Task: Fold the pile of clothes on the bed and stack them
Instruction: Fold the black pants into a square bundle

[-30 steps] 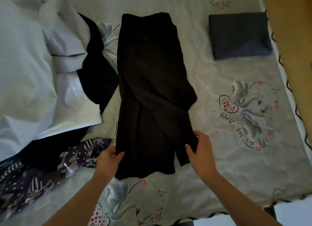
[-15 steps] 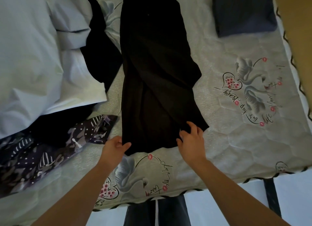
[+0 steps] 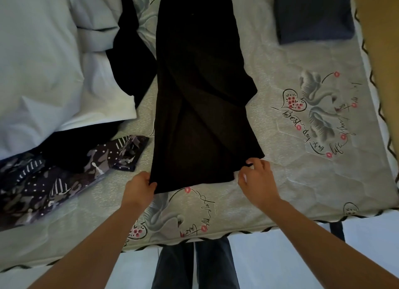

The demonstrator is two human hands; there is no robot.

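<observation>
Change since earlier: both hands have slid nearer the bed's front edge along with the hem of the black garment [image 3: 200,94]; the right hand, which lay flat on the cloth, now pinches its corner.
Hidden or cut off: top of the black garment runs out of the upper frame edge; its type cannot be told, since the dark cloth swallows seams and folds. Folded navy item [image 3: 313,14] is cropped at the top. White bedding [image 3: 43,58] is cropped at the left and covers part of a second black piece [image 3: 129,51].
Black garment: lies lengthwise down the middle of the bed [image 3: 302,181], folded narrow, hem nearest the person.
Left hand [image 3: 139,187]: forearm reaches in from lower left; back of the hand up, at the hem's left corner.
Left fingers: curled over the corner, gripping the cloth; tips tucked out of sight.
Right hand [image 3: 258,181]: forearm reaches in from lower right; wrist bent, at the hem's right corner.
Right fingers [image 3: 243,177]: bent, pinching the corner, a small fold of black cloth showing between them.
Patterned cloth [image 3: 64,172]: dark with white dots and stripes, crumpled left of the hem.
Folded navy item: upper right of the bed, well apart from the garment.
</observation>
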